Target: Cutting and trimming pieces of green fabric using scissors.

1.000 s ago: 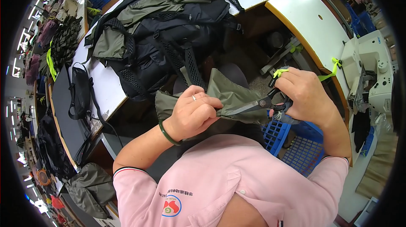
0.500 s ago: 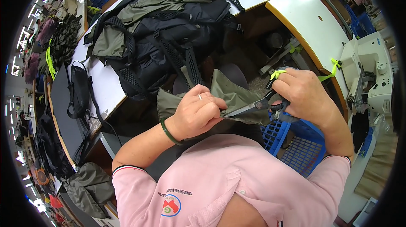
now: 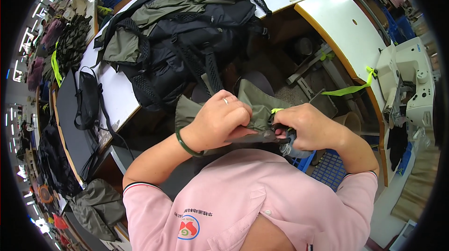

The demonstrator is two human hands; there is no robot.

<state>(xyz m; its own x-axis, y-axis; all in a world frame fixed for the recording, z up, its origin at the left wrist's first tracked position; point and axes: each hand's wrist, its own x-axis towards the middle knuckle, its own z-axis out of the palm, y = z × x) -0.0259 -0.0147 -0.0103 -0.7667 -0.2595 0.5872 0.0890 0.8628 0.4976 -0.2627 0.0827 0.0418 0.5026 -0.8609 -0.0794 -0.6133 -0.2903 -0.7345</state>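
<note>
My left hand (image 3: 219, 121) pinches a piece of olive-green fabric (image 3: 256, 96) over my lap. Its fingers are closed on the cloth, which spreads out on both sides of the hand. Closed round the dark handles of a pair of scissors (image 3: 282, 135), my right hand (image 3: 306, 127) is right beside the fabric. The blades are blurred and mostly hidden by the cloth and my fingers. A yellow-green ribbon tie shows at the scissors' handle.
A black and olive backpack (image 3: 196, 36) lies on the white table (image 3: 114, 106) ahead. Right of me are a curved white tabletop (image 3: 336, 22) and a sewing machine (image 3: 411, 78) with a yellow-green ribbon (image 3: 348, 90). A blue plastic basket (image 3: 329, 169) stands low at right.
My right hand has moved left with the scissors, close to my left hand. The blades, plainly visible before, are now largely hidden. My left hand has shifted slightly upward, still on the fabric.
</note>
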